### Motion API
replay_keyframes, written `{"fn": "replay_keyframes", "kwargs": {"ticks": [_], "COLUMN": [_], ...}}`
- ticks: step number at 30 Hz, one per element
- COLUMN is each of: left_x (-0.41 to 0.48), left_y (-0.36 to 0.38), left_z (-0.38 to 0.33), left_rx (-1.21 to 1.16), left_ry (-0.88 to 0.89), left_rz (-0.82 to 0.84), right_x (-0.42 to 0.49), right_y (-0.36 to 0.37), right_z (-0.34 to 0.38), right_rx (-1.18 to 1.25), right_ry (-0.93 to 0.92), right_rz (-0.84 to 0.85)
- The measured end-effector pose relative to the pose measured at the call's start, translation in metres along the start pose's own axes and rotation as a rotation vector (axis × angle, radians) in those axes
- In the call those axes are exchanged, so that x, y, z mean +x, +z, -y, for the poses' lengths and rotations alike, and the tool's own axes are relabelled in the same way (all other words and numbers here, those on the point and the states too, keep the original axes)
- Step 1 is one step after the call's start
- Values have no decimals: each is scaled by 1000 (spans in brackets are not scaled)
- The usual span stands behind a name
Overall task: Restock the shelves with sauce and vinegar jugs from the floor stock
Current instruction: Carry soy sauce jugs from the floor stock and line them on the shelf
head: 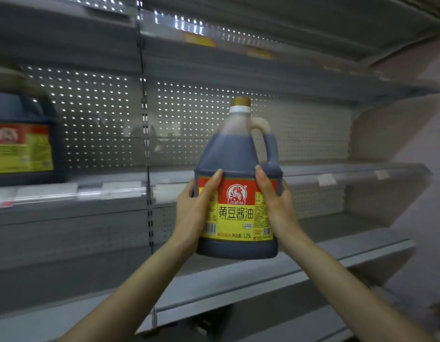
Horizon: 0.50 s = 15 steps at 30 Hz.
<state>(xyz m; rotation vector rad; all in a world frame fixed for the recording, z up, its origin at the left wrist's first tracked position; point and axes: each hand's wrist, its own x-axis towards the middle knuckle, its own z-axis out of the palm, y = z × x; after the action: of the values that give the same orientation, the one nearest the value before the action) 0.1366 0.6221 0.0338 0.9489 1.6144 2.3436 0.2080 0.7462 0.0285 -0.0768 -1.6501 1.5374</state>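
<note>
I hold the soy sauce jug point(236, 193) upright, left hand point(196, 208) and right hand point(273, 206) clasping its sides, level with the middle shelf point(337, 172) at centre frame for placement.

Gripping a dark soy sauce jug point(238, 154) upright at frame centre with the left hand point(196, 208) and right hand point(275, 206), one on each side of its red-and-yellow label. Held before grey shelves point(337, 174). At left edge, blurred, a second jug point(21, 144) standing on a shelf.
</note>
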Motion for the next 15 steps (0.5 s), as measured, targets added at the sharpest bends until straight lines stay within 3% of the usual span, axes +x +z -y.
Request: {"fn": "replay_keyframes", "kwargs": {"ticks": [15], "left_x": [-20], "left_y": [-163], "left_z": [-53], "left_rx": [108], "left_ry": [89], "left_rz": [-277], "right_x": [-15], "right_y": [177], "right_z": [-13], "right_rx": [150], "right_ry": [-26], "right_rz": [269]}}
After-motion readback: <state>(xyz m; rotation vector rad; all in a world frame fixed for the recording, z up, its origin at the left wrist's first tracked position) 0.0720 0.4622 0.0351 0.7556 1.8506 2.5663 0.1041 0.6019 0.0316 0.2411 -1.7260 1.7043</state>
